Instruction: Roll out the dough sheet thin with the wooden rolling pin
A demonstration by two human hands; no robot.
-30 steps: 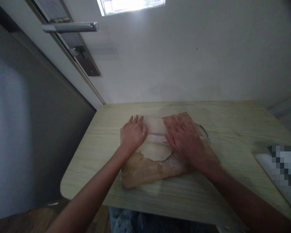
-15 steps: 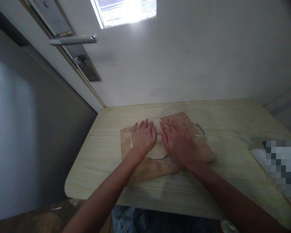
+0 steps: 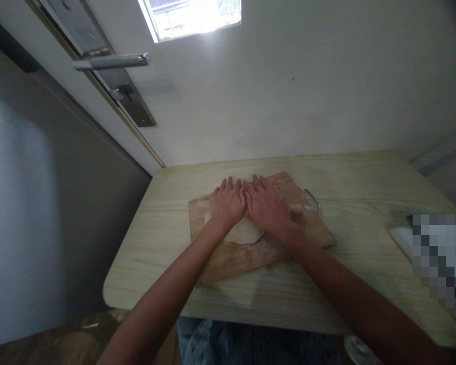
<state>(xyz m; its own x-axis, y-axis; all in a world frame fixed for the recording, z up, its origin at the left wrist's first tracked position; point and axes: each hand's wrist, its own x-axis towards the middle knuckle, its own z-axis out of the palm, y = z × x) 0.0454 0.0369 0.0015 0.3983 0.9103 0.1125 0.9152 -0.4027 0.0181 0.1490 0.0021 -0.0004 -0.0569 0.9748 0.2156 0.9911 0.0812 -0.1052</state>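
Observation:
A flat piece of pale dough [image 3: 245,232] lies on a wooden cutting board [image 3: 228,261] with a metal handle [image 3: 312,198] at its right. My left hand [image 3: 228,203] rests palm down over the dough's upper part, fingers stretched forward. Beside it, touching near the thumbs, my right hand [image 3: 268,203] lies flat in the same way, fingers pointing to the board's far edge. Both hands cover the upper dough, so whatever is beneath the palms is hidden. Whitish, floury-looking smears show on the board near the right hand.
The board sits on a light wooden table [image 3: 148,263] against a white door [image 3: 289,101] with a metal lever handle [image 3: 114,62] and a small bright window [image 3: 193,17]. A partly blurred-out object [image 3: 441,253] stands at the table's right.
Both hands have slid forward toward the board's far edge. My right hand has also come left, closing the gap between the hands.

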